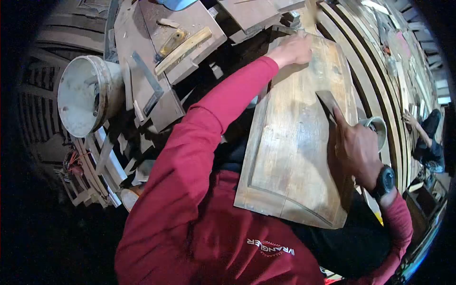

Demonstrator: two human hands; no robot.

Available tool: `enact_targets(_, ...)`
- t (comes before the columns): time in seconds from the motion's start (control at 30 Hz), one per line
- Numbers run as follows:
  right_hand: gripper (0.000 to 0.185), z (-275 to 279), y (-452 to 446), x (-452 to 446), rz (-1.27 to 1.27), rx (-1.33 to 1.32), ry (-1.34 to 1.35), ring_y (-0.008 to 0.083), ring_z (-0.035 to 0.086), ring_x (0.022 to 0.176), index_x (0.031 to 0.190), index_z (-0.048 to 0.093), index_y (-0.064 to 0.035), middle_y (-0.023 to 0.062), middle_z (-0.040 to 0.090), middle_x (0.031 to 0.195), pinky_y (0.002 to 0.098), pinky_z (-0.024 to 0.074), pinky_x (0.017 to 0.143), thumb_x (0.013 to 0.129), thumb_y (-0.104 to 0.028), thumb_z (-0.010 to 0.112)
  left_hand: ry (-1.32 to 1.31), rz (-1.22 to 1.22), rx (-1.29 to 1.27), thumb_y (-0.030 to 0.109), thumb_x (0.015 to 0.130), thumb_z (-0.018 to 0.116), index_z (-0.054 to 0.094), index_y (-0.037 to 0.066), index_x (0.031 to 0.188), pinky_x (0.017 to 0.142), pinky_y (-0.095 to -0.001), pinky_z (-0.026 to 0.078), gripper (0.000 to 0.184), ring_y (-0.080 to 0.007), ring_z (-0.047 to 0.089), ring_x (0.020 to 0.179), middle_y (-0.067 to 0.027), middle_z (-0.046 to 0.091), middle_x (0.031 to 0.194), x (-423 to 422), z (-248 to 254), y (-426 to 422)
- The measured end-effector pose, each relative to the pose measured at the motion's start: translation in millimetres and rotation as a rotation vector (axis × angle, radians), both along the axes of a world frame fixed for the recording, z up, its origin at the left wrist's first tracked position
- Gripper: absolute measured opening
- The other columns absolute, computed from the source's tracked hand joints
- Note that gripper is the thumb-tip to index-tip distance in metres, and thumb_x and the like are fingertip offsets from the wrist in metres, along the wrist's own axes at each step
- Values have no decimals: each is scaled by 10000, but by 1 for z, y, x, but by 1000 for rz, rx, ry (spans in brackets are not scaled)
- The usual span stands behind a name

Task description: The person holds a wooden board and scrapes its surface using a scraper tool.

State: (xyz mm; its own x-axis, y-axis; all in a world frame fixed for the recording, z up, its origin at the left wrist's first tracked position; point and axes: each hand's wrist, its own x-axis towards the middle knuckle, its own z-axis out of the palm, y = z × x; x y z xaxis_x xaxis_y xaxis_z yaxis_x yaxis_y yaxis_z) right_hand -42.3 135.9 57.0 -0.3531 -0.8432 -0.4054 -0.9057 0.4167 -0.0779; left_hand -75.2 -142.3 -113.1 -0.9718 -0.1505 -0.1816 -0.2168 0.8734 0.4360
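A wooden panel [294,128] with a raised centre and a curved lower border lies tilted across the lap. My right hand [358,149] is closed round a putty knife [327,103], index finger stretched along it. Its dark, flat blade points to the upper left, over the panel's right half. At the panel's far end, my left hand [294,50] rests on the wood with its fingers curled together. Whatever may be under those fingers is hidden.
A white bucket [78,97] stands at left. Beside it, a workbench [137,42] carries a try square [147,80], a hand plane [172,42] and a wood strip [183,50]. A small tub [377,130] sits right of the panel. Another person [427,142] is far right.
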Motion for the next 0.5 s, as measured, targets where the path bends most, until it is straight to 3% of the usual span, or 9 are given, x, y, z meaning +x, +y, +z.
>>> enact_targets(0.03,587,-7,-2,0,-83,62,-40,309,634,536,1448,440,53,164,638,670,421,483,487,915,-143,586,64,1,0,306,982,493,575,-3,1265,1023,-502,453,427,-436,565,1207,-262,566,1254,-8,-20,2)
enact_targets(0.1,639,-5,12,5,-88,26,15,323,616,522,1518,398,-59,153,616,609,455,491,507,916,-174,578,97,-107,-39,293,975,489,607,-26,1206,1022,-506,450,411,-432,569,1201,-273,582,1218,-34,-38,2)
enact_targets(0.2,541,45,-8,15,-151,233,-121,329,670,579,1423,481,-20,162,677,679,444,509,502,901,-143,555,36,-447,-98,259,968,472,660,-72,1074,1043,-502,432,396,-428,563,1194,-295,609,1191,-66,-46,0)
enact_targets(0.27,487,45,-3,6,-154,104,-231,323,691,606,1371,516,-5,154,697,706,447,526,517,907,-149,552,96,22,150,271,976,485,599,-48,1234,1058,-488,420,426,-445,540,1204,-288,604,1228,-70,-49,9)
enact_targets(0.3,472,23,8,-4,-117,25,-264,320,700,617,1356,524,0,148,707,720,450,537,528,916,-167,550,341,-20,17,267,979,491,564,-27,1309,1066,-491,417,448,-440,523,1254,-303,569,1314,-82,-88,9)
enact_targets(0.33,492,-1,11,-4,-206,-7,-221,331,710,641,1364,517,6,164,712,737,455,549,541,926,-215,552,229,-175,-88,280,994,477,536,-25,1359,1118,-467,383,479,-431,473,1331,-297,511,1414,-69,-60,11)
enact_targets(0.37,517,-17,11,-8,-295,-43,-176,342,720,665,1372,510,12,181,716,754,460,560,554,936,-262,555,-9,32,165,318,1019,444,485,-10,1430,1179,-430,321,528,-391,393,1422,-264,463,1490,-75,-47,13)
enact_targets(0.43,457,-15,18,-2,-316,35,-155,358,727,706,1266,589,16,194,716,764,451,568,587,943,-306,552,156,-69,121,310,1034,373,499,30,1408,1140,-456,358,483,-412,448,1354,-269,524,1404,-75,-75,6)
enact_targets(0.5,392,2,29,10,-356,-42,-150,359,730,733,1155,649,14,192,718,773,431,567,605,946,-301,547,9,-97,113,298,1026,413,500,16,1402,1132,-452,371,478,-408,465,1346,-265,522,1410,-77,-52,7)
